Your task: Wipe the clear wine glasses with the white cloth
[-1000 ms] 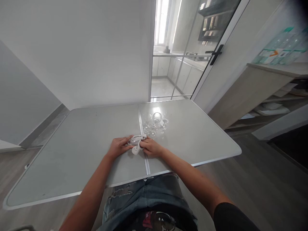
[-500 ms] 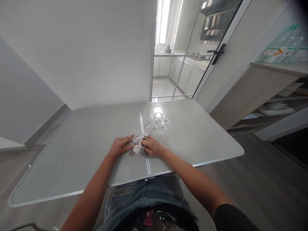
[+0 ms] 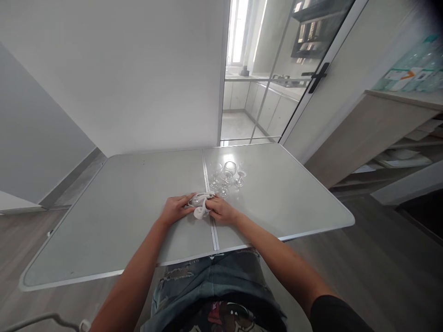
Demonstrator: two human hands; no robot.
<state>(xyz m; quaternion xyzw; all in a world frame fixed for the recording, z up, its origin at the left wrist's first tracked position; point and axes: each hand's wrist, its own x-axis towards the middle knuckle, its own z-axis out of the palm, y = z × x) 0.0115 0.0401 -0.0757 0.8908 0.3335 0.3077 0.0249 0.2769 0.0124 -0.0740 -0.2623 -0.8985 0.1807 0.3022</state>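
A clear stemmed glass (image 3: 196, 200) lies on its side between my two hands, low over the grey table (image 3: 117, 221). My left hand (image 3: 176, 210) grips the glass from the left. My right hand (image 3: 221, 211) presses a white cloth (image 3: 201, 211) against the glass's right end. Part of the glass is hidden by the cloth and my fingers. Just beyond my hands, several more clear stemmed glasses (image 3: 226, 175) stand upright in a tight group on the table.
A seam (image 3: 207, 184) runs down the middle of the folding table. A white wall stands behind the table. A glass door with a black handle (image 3: 316, 76) is at the back right, and wooden shelves (image 3: 391, 138) stand at the right.
My hands stay together on the glass and cloth, with the cloth shifting slightly. The view has drifted a little, so the table sits further right in the picture.
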